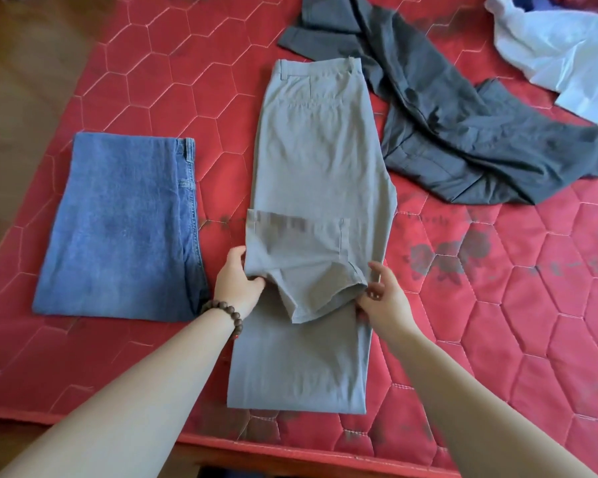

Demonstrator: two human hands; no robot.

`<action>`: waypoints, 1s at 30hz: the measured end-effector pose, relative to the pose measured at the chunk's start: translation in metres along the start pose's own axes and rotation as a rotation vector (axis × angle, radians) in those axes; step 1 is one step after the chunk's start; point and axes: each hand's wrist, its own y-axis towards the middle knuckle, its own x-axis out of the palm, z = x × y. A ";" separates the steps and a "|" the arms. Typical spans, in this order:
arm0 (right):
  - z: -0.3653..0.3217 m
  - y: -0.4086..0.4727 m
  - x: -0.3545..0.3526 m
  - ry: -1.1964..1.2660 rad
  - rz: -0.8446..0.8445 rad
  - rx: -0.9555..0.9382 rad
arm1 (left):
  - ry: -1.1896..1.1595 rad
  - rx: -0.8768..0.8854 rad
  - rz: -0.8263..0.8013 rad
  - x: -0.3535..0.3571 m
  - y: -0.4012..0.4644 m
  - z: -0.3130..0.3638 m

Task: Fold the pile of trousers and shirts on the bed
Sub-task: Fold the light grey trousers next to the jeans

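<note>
Light grey trousers (320, 160) lie lengthwise in the middle of the red mattress (497, 305), waistband at the far end. Their leg ends are lifted and doubled back over the legs. My left hand (237, 282), with a bead bracelet on its wrist, grips the left side of that raised part. My right hand (382, 296) pinches its right side by the hem. Folded blue jeans (121, 232) rest flat to the left. Dark grey trousers (463, 132) sprawl unfolded at the right, and a white shirt (560, 53) lies crumpled at the far right corner.
The mattress's near edge (290, 446) runs along the bottom, with wooden floor (25, 81) at the left. More dark clothing (532, 1) shows at the top edge behind the white shirt. Bare mattress lies at the right front.
</note>
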 end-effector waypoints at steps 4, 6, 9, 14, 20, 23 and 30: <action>-0.014 0.024 0.003 -0.037 -0.003 -0.094 | -0.091 0.047 -0.069 -0.003 0.015 0.003; -0.025 0.032 0.007 -0.132 0.055 -0.087 | -0.155 0.005 -0.066 -0.005 0.019 0.005; -0.040 0.039 0.016 -0.240 0.168 0.022 | -0.171 -0.067 -0.033 -0.005 0.025 0.008; -0.047 0.038 0.031 -0.314 0.136 0.139 | -0.054 -0.043 -0.020 -0.003 0.026 0.011; -0.042 0.027 0.034 -0.378 0.173 -0.186 | 0.005 0.046 -0.112 -0.006 0.032 0.030; -0.050 0.032 0.027 -0.264 0.296 -0.223 | -0.051 0.064 -0.083 -0.009 0.042 0.040; -0.032 0.034 0.027 -0.514 0.085 0.096 | 0.203 -0.074 -0.105 -0.004 0.044 0.024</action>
